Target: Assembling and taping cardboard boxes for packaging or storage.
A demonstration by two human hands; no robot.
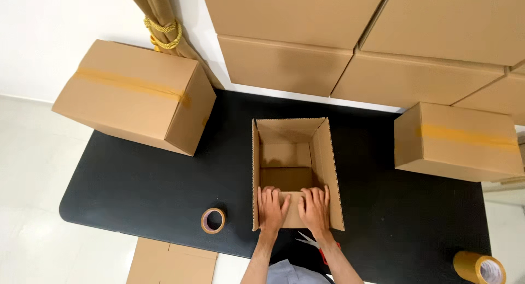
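Head view, looking straight down on a black table (pixel 136 191) with rounded corners, set on a pale, glossy floor (pixel 27 169). Nearest the person, a flat piece of cardboard (pixel 172 260) lies on the floor just off the table's edge, and scissors (pixel 313 243) with red handles rest on the table between the forearms. The left hand (pixel 272 208) and right hand (pixel 315 207) lie flat, fingers spread, side by side on the near flap of an open cardboard box (pixel 295 172), pressing it inward; neither grips anything. That box stands at the table's middle, its other flaps raised. A roll of brown tape (pixel 213 220) stands left of it; a second tape roll (pixel 480 267) lies at the right corner. Farther off, a taped box (pixel 134 95) sits on the left and another sealed box (pixel 456 142) on the right. Beyond the table, stacked cartons (pixel 350 38) line a white wall (pixel 49 32), beside a tan curtain (pixel 158 10) tied with yellow cord.
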